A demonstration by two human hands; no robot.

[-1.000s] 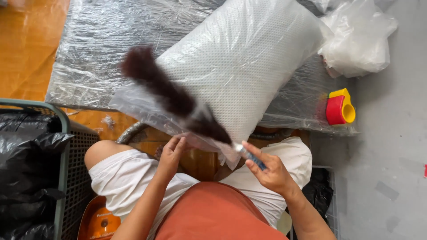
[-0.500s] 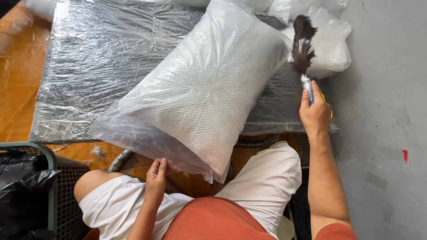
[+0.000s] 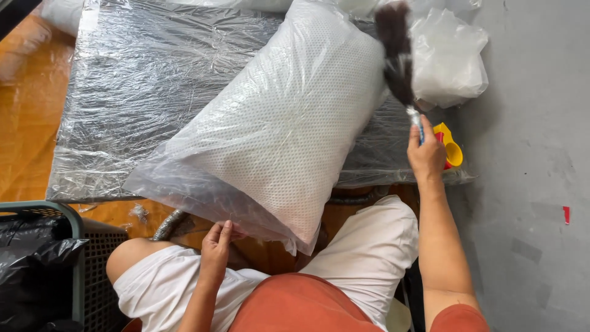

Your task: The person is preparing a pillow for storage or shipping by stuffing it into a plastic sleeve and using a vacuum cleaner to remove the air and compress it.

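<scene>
Head view: plastic bag (image 3: 184, 184) holds white pillow (image 3: 289, 135).

The big bagged pillow (image 3: 276, 141) is blocking the middle. Open room is lying on the plastic sheet (image 3: 129, 98) to its left.

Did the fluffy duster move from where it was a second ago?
Yes. The duster in the right hand went from the near end of the pillow to its far right corner, by the yellow cup.
</scene>
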